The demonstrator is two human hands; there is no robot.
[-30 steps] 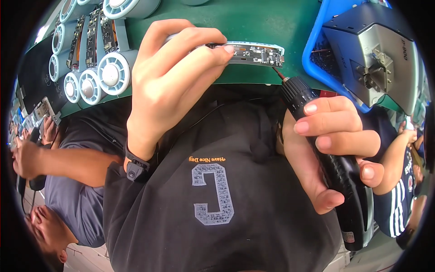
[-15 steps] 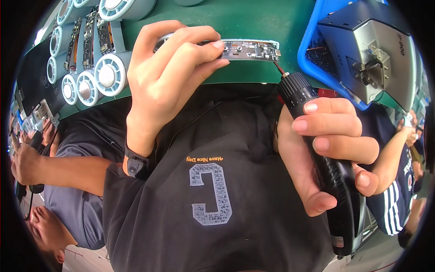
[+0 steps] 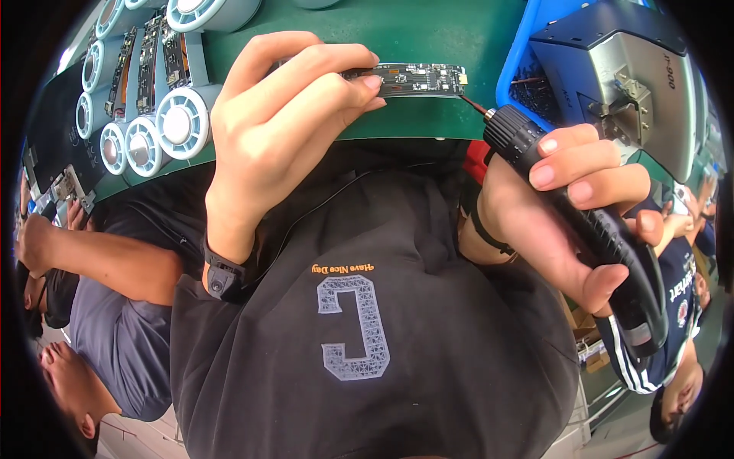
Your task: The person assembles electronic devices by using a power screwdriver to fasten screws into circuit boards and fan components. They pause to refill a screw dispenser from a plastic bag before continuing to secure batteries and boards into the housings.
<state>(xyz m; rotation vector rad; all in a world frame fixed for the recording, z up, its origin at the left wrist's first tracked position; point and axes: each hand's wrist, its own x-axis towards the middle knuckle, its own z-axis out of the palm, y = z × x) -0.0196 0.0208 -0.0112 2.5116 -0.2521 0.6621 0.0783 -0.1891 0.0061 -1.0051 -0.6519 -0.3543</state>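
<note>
A narrow circuit board with many small parts sits in a slim housing, most of which my fingers hide. My left hand is closed around its left part, with thumb and fingertips on the board. A black electric screwdriver rests in my right hand, whose fingers wrap its grip. The screwdriver slants up to the left, and its thin bit ends at the lower right corner of the board. Whether the tip touches a screw there is too small to tell.
Several pale blue housings with round ends and open circuit boards stand at the left of the green table. A blue tray holds dark small bits beside a silver and black machine. People sit on both sides.
The screwdriver has swung to a flatter slant, its rear end moving up and right with my right hand. The board has shifted slightly left and turned its face more toward view.
</note>
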